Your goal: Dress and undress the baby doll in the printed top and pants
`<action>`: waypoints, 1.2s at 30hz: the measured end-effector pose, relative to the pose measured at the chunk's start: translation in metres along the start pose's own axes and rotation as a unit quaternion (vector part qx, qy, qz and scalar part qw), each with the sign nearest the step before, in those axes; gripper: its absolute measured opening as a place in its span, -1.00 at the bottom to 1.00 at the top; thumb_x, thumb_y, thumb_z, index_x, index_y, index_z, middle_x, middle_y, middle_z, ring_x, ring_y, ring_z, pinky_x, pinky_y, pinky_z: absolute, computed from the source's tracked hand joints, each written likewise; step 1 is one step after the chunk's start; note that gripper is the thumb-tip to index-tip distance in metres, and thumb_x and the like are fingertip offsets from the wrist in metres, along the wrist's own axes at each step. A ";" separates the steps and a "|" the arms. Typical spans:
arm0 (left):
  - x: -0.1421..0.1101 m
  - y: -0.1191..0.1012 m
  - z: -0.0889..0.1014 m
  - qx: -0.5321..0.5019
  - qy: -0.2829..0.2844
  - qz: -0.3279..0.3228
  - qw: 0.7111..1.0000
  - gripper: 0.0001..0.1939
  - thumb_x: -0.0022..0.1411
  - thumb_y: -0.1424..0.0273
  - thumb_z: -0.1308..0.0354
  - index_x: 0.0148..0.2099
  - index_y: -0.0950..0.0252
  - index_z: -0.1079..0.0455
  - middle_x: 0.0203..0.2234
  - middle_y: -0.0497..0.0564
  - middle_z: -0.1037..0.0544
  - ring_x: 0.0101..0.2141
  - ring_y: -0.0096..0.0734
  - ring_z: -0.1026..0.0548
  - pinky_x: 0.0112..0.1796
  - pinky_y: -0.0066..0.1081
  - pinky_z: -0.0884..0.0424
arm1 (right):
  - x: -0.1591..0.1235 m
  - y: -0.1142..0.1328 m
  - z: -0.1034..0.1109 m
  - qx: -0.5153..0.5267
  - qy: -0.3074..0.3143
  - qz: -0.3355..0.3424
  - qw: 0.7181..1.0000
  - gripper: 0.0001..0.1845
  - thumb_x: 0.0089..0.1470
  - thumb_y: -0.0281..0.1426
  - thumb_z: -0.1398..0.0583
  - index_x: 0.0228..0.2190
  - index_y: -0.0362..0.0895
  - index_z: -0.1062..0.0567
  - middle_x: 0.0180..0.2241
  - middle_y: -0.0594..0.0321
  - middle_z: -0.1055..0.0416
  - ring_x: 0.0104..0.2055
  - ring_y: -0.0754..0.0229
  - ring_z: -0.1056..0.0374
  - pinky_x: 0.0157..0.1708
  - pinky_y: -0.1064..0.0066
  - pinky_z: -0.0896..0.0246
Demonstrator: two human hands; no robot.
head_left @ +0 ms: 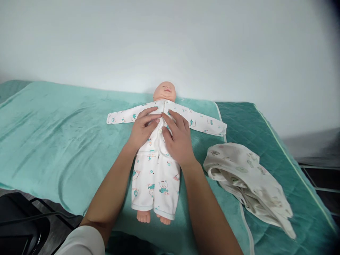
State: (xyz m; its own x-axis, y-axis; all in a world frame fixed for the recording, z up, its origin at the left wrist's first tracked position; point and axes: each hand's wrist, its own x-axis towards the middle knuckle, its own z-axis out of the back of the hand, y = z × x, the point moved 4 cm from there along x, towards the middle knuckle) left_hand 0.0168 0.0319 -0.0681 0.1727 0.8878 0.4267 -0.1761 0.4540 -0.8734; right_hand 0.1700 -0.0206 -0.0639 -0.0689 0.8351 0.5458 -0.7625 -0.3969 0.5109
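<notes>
A baby doll lies on its back, its head toward the wall and its bare feet toward me. It wears a white printed baby shirt with sleeves spread wide, and matching pants. My left hand rests on the left side of the shirt's chest, fingers stretched out. On the other side of the front opening lies my right hand, its fingers apart and the index fingertip near the left hand's fingertips. A small round button shows between the hands. Neither hand visibly grips the cloth.
A light green blanket covers the bed, with a darker quilted cover at the right. A crumpled white printed cloth lies right of the doll. A pale wall stands behind. A black chair is at lower left.
</notes>
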 end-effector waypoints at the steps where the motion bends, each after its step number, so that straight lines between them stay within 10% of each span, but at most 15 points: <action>1: 0.000 0.000 0.000 0.001 0.000 -0.001 1.000 -0.80 0.35 0.32 -0.25 -0.04 0.01 -0.66 0.22 -0.01 -0.50 0.26 -0.18 -0.42 0.28 -0.08 -0.35 | 0.000 0.000 0.000 -0.010 0.003 0.000 1.000 -0.48 0.37 -0.37 -0.02 0.29 0.05 -0.35 0.36 0.15 -0.23 0.42 -0.03 -0.10 0.39 -0.08 -0.08; 28: -0.002 -0.011 0.001 0.078 0.045 0.003 0.996 -0.72 0.41 0.29 -0.15 0.11 0.04 -0.55 0.32 0.00 -0.40 0.36 -0.20 -0.28 0.34 -0.08 -0.26 | -0.001 -0.006 0.008 0.157 -0.101 -0.054 0.981 -0.79 0.28 -0.35 -0.15 -0.07 -0.04 -0.50 0.15 0.11 -0.46 0.23 0.03 -0.33 0.28 -0.01 -0.24; 36: -0.008 -0.020 0.006 0.057 0.081 0.012 0.995 -0.90 0.36 0.29 -0.24 -0.22 0.17 -0.53 0.34 0.02 -0.38 0.37 -0.11 -0.25 0.32 0.04 -0.26 | 0.001 -0.010 0.014 0.186 -0.076 -0.017 0.980 -0.70 0.34 -0.27 -0.15 -0.40 -0.04 -0.60 0.05 0.16 -0.54 0.19 0.02 -0.39 0.23 -0.03 -0.29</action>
State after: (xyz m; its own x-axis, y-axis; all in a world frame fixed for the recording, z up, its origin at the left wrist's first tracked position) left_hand 0.0131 0.0162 -0.0523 0.3195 0.8784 0.3555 -0.2883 0.4474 -0.8466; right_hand 0.1868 -0.0211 -0.0590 0.0708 0.7951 0.6024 -0.4743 -0.5044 0.7215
